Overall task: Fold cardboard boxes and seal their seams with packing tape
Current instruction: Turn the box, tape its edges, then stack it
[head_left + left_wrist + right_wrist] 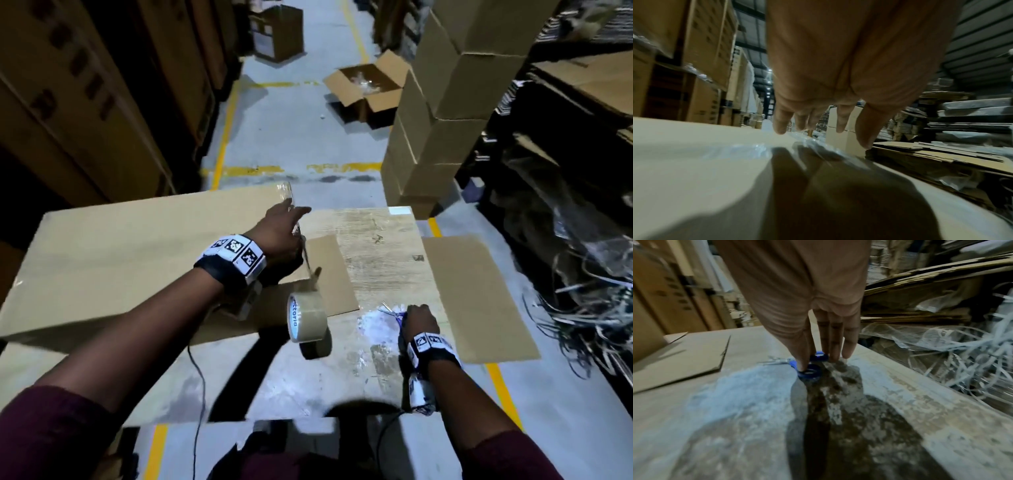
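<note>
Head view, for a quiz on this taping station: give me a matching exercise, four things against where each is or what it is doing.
Things:
1. tape roll
2. scissors
3. left hand
4. open box

Places or states:
A. on the aisle floor, flaps up
B. pressing tape onto the big carton
C. hanging from its strip beside the carton
D. under the right hand on the table

Pairs: 1-C, 2-D, 3-B, 4-A

brown tape roll (306, 317), blue-handled scissors (809, 368), tan box (137, 253)
</note>
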{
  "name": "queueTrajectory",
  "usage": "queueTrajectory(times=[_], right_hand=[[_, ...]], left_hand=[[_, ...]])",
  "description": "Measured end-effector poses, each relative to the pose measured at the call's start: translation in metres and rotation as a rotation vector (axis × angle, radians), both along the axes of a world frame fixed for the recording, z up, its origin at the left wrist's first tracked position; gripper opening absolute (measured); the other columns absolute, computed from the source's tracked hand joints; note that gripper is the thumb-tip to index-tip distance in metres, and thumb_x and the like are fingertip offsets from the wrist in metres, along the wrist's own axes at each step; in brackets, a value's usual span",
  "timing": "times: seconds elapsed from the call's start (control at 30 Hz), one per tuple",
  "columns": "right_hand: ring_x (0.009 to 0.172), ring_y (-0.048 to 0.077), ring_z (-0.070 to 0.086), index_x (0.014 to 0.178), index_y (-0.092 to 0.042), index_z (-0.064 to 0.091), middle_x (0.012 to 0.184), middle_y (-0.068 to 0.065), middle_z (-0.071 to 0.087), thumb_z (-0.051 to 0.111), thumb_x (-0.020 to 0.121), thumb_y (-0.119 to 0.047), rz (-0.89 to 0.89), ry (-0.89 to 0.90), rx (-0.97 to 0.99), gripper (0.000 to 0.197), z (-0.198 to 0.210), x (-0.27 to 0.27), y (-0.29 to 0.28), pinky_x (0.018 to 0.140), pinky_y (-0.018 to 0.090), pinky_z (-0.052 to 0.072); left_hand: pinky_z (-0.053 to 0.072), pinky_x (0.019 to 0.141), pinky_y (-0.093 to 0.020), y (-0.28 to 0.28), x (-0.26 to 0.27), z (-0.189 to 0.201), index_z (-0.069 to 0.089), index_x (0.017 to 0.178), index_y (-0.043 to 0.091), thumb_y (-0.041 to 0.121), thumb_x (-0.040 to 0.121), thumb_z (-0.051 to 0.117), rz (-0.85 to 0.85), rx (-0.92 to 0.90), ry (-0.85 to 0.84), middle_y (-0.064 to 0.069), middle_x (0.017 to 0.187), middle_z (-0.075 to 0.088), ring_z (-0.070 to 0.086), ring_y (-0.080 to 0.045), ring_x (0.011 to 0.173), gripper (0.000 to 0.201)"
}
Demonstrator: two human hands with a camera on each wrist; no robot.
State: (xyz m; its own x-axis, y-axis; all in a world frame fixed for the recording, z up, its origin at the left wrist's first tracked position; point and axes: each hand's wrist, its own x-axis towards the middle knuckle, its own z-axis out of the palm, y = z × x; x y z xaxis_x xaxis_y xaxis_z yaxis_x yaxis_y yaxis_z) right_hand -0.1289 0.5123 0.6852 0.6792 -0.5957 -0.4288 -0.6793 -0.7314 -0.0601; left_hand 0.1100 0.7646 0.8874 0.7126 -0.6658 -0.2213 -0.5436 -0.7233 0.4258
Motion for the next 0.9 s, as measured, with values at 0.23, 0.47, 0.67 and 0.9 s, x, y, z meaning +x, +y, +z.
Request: queueTrajectory(times=[0.23,0.47,0.67,0.9], right_hand=[[0.127,0.034,0.051,0.132,-0.008,0.048,0.130,0.014,0.055,0.062,0.094,-0.020,0.283,0.061,-0.107,0.042,-0.007,-0.005,-0.004,0.096,0.046,0.048],[0.064,0.028,0.062,0.067,-0.010,0.052,0.066,0.009,0.058,0.071,0.081,-0.020,0.360,-0.006,0.178,0.025,0.032,0.004,-0.002,0.049,0.022,0.039],[0.049,0.017,0.061,0.100,-0.005,0.056,0.074,0.013,0.072,0.063,0.095,0.000,0.054,-0.715,1.102,0.010,0.129,0.041,0.052,0.048,0.027,0.047],[0.064,0.004,0.053,0.090,-0.020,0.066,0.077,-0.015,0.062,0.083,0.080,-0.043,0.587,-0.562,0.727,0.031,0.191,0.113,0.091,0.063,0.027,0.041]], left_hand=[[0.049,0.082,-0.037,0.046,-0.110,-0.021,0.065,0.098,0.024,0.031,0.089,0.066,0.298,-0.449,-0.274,0.002,0.099,0.056,0.057,-0.024,0.096,0.012],[0.047,0.071,-0.030,0.037,-0.193,-0.049,0.050,0.100,0.020,0.057,0.080,0.075,0.822,-0.373,0.075,0.009,0.082,0.058,0.060,-0.016,0.079,0.049],[0.052,0.047,-0.029,0.003,-0.181,-0.048,0.051,0.117,-0.008,0.010,0.097,0.061,1.103,-0.916,0.780,-0.017,0.073,0.068,0.064,-0.023,0.051,0.029],[0.051,0.051,-0.034,-0.003,-0.185,-0.051,0.053,0.090,0.001,0.011,0.100,0.058,1.106,-0.974,0.851,-0.016,0.059,0.063,0.057,-0.022,0.039,0.015]])
